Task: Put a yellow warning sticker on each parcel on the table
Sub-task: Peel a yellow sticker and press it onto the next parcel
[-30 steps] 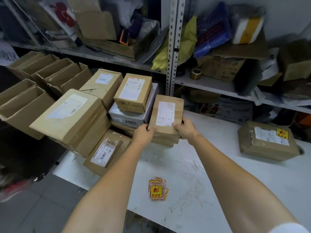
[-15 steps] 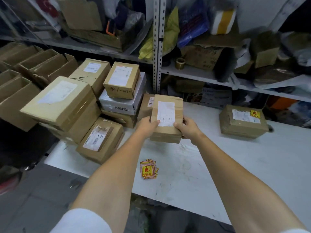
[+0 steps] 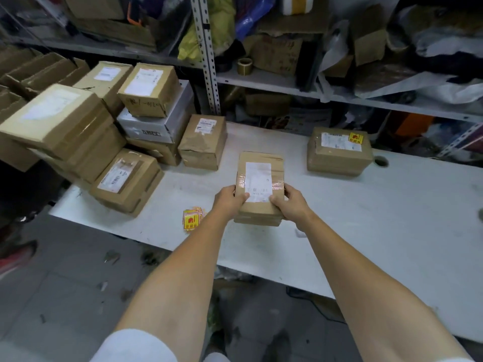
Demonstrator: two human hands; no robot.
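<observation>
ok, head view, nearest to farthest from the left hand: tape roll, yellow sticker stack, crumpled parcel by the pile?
1. Yellow sticker stack: just left of the left hand, which grips a labelled parcel.
2. Crumpled parcel: farther back, slightly left.
3. Tape roll: up on the shelf behind.

A perforated metal shelf post [image 3: 206,61] stood at the back. Just right of it, a roll of brown tape [image 3: 245,65] sat on the shelf board, with a worn cardboard box [image 3: 277,52] beside the roll. A yellow bag [image 3: 217,27] pressed against the post's upper part, and a blue bag [image 3: 254,11] lay just right of that. Far left of the post stood a row of open cartons [image 3: 39,71]. Well to its right, crumpled white plastic sheeting [image 3: 392,84] draped over the shelf edge.
</observation>
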